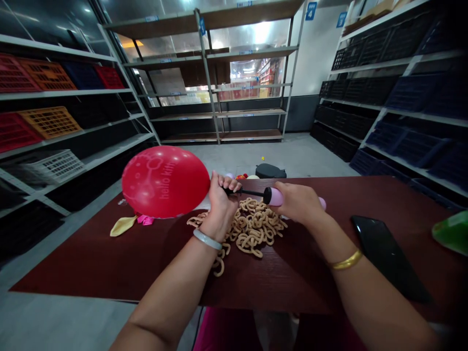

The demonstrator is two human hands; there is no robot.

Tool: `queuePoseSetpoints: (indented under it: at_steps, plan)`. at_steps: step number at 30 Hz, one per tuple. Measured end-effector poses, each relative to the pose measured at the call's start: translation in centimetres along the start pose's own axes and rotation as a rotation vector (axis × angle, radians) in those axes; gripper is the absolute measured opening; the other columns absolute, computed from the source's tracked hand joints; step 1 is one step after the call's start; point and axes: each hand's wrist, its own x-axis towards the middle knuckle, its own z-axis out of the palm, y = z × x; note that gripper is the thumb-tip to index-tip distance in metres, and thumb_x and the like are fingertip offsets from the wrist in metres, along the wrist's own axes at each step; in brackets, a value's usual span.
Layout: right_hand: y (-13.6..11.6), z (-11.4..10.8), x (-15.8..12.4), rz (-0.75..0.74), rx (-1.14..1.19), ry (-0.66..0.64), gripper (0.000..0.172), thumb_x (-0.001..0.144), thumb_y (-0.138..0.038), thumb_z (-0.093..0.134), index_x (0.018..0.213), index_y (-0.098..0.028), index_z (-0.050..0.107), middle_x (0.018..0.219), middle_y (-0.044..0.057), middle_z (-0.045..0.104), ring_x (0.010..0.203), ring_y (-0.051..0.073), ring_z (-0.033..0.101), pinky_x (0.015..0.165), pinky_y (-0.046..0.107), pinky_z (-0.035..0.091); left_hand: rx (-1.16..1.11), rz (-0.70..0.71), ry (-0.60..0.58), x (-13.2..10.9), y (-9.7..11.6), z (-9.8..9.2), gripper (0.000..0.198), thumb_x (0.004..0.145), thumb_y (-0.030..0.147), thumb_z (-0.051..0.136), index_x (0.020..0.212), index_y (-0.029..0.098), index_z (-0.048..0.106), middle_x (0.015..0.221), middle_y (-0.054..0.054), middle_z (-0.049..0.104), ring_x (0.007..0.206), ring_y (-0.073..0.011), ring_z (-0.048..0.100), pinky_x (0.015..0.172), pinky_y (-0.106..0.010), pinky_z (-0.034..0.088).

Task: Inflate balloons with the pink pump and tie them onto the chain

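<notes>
A red balloon (166, 181) with "hello kitty" printed on it is swollen with air and points left. My left hand (223, 195) is closed around the balloon's neck and the black nozzle end of a hand balloon pump (275, 196). The pump lies level across the view, its black rod showing between my hands. Closed on its pale purple body is my right hand (298, 201). Below the pump is a heap of tan, curled ring-shaped pieces (252, 226) on the table. Inside my left fist, the exact join of balloon and nozzle is hidden.
On the dark red table (109, 263) lie a flat yellow balloon (123, 226) and a pink balloon (145, 220) at left. A black phone (389, 256) and a green object (451, 233) are at right. Shelves with crates (49, 122) line the room.
</notes>
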Motion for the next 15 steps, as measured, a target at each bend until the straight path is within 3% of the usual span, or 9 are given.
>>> queuePoseSetpoints:
  at_steps: [4,7,11,15]
  plan:
    - [-1.8,0.5,-0.1,-0.004,-0.001,0.004,0.033,0.078,-0.05,0.058,0.097,-0.023,0.056,0.091,0.005,0.071,0.082,0.024,0.066,0.062,0.03,0.039,0.024,-0.077,0.001,-1.3,-3.0,-0.1,0.045,0.094,0.041,0.05,0.059,0.019,0.03,0.049,0.005,0.029,0.042,-0.0083,0.034,0.046,-0.024,0.03]
    - [-2.8,0.8,-0.3,-0.001,0.004,0.004,0.032,0.08,-0.049,0.057,0.096,-0.022,0.055,0.087,0.006,0.07,0.079,0.024,0.067,0.062,0.03,0.039,0.051,-0.093,-0.003,-2.0,-3.8,0.0,0.046,0.092,0.043,0.052,0.059,0.019,0.031,0.049,0.005,0.029,0.042,-0.0083,0.034,0.046,-0.024,0.031]
    - [-3.2,1.1,-0.3,0.003,0.038,0.031,0.03,0.081,-0.045,0.056,0.1,-0.022,0.055,0.094,0.007,0.071,0.084,0.024,0.067,0.064,0.03,0.039,0.072,-0.076,-0.013,-1.8,-3.1,0.1,0.046,0.091,0.043,0.054,0.059,0.019,0.031,0.049,0.006,0.028,0.04,-0.0078,0.031,0.044,-0.024,0.028]
    - [-2.0,1.2,0.0,-0.036,0.086,0.009,0.031,0.08,-0.049,0.056,0.101,-0.026,0.056,0.094,0.002,0.071,0.084,0.023,0.067,0.062,0.029,0.038,0.097,-0.067,0.008,-0.4,-0.4,0.2,0.046,0.093,0.04,0.05,0.059,0.019,0.028,0.047,0.005,0.026,0.04,-0.0088,0.03,0.044,-0.024,0.025]
